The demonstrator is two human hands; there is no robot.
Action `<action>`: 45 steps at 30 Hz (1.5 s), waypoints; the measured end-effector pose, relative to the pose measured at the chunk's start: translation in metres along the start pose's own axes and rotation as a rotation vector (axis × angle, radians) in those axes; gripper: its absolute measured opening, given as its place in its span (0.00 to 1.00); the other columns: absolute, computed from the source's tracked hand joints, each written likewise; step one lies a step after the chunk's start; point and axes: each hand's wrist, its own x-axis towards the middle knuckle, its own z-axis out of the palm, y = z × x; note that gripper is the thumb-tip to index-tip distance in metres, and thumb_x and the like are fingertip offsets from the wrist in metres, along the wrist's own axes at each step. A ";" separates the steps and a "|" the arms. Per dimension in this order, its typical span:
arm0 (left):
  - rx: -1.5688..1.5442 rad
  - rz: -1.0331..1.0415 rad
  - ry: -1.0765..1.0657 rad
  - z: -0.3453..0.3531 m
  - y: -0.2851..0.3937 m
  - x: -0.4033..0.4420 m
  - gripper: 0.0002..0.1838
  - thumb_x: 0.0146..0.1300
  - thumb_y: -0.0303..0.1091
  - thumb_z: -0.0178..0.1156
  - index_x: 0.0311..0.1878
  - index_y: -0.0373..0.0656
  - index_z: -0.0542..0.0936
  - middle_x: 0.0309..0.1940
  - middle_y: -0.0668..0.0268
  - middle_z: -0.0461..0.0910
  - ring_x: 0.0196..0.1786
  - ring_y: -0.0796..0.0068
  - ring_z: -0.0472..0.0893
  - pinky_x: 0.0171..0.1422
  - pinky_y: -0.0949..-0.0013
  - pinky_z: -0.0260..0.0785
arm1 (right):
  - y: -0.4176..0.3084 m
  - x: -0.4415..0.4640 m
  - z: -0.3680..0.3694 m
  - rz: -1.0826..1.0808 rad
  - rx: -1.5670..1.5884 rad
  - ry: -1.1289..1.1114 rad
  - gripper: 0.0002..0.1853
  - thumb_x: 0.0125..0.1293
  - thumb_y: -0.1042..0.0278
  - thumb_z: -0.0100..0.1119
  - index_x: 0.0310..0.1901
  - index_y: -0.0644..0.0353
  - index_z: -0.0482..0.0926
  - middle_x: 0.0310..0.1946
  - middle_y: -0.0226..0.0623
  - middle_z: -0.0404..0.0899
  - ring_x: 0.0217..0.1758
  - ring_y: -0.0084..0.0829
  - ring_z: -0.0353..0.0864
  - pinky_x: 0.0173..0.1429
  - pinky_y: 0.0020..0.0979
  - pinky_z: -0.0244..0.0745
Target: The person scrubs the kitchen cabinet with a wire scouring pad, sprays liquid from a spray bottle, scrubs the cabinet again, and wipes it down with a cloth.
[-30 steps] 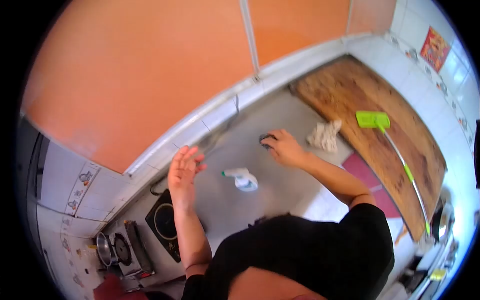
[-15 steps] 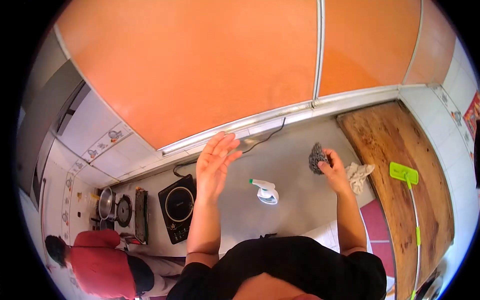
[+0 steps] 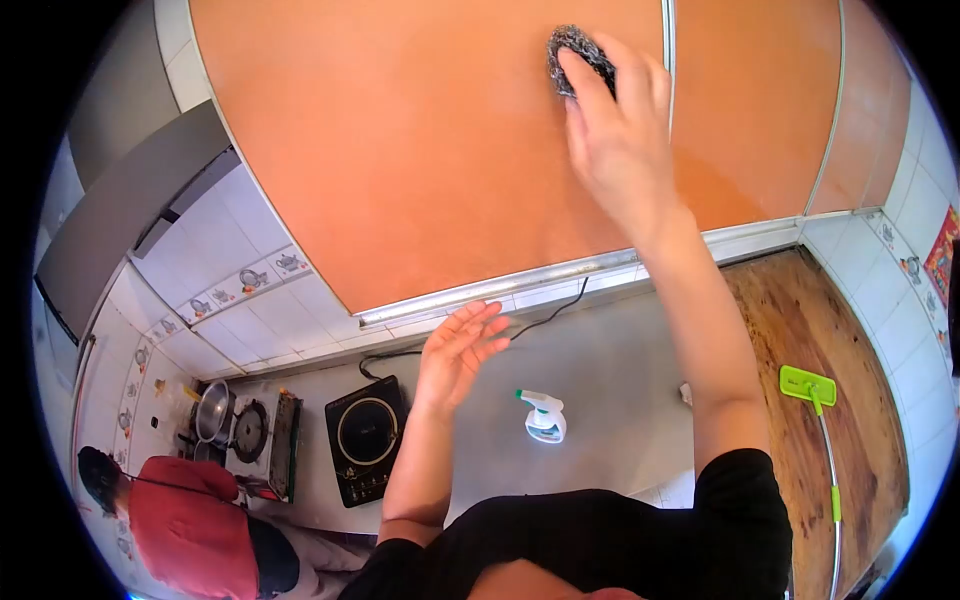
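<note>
My right hand (image 3: 625, 135) is raised against the orange cabinet door (image 3: 420, 150), with its fingers closed around a grey wire scouring pad (image 3: 570, 58). The pad appears to lie on the door's surface, close to the metal strip between two panels. Lower down, my left hand (image 3: 455, 355) hangs in front of the counter, holding nothing, its fingers apart and slightly curled. A white spray bottle (image 3: 545, 420) with a green nozzle stands on the grey counter (image 3: 620, 370), between my two arms.
A black induction cooktop (image 3: 366, 440) lies left of my left forearm. Farther left, a person in a red top (image 3: 195, 520) stands by a gas stove (image 3: 255, 430) and a metal pot (image 3: 213, 410). A green mop (image 3: 810, 388) rests on the wooden board (image 3: 770, 330) at right.
My right hand has risen from above the counter to the cabinet door, carrying the scouring pad. My left hand sits slightly lower and farther right in view. The camera view has tilted up.
</note>
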 end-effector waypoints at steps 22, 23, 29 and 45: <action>-0.011 -0.014 0.004 -0.025 0.010 -0.011 0.21 0.69 0.29 0.56 0.63 0.37 0.69 0.61 0.49 0.73 0.57 0.59 0.79 0.56 0.59 0.76 | -0.014 0.001 0.021 -0.062 -0.339 -0.107 0.23 0.59 0.68 0.57 0.58 0.43 0.78 0.66 0.44 0.64 0.64 0.51 0.64 0.59 0.57 0.63; -0.010 -0.016 0.009 -0.027 0.009 -0.012 0.21 0.68 0.29 0.56 0.63 0.37 0.69 0.61 0.49 0.73 0.57 0.59 0.79 0.56 0.59 0.76 | -0.011 0.002 0.021 -0.024 -0.361 -0.105 0.24 0.59 0.68 0.57 0.59 0.42 0.77 0.67 0.44 0.64 0.64 0.51 0.64 0.59 0.57 0.63; -0.005 -0.017 0.016 -0.032 0.016 -0.014 0.23 0.68 0.27 0.55 0.65 0.38 0.67 0.62 0.51 0.72 0.57 0.61 0.78 0.57 0.60 0.75 | -0.022 0.005 0.029 -0.113 -0.282 -0.127 0.25 0.58 0.69 0.58 0.61 0.45 0.75 0.66 0.44 0.64 0.65 0.52 0.63 0.61 0.54 0.66; -0.039 0.007 0.057 -0.040 0.022 -0.030 0.24 0.67 0.27 0.56 0.66 0.39 0.67 0.60 0.53 0.74 0.55 0.60 0.78 0.55 0.61 0.75 | -0.059 0.039 0.042 -0.396 -0.187 -0.138 0.28 0.53 0.74 0.60 0.59 0.46 0.78 0.67 0.40 0.65 0.63 0.48 0.66 0.63 0.49 0.66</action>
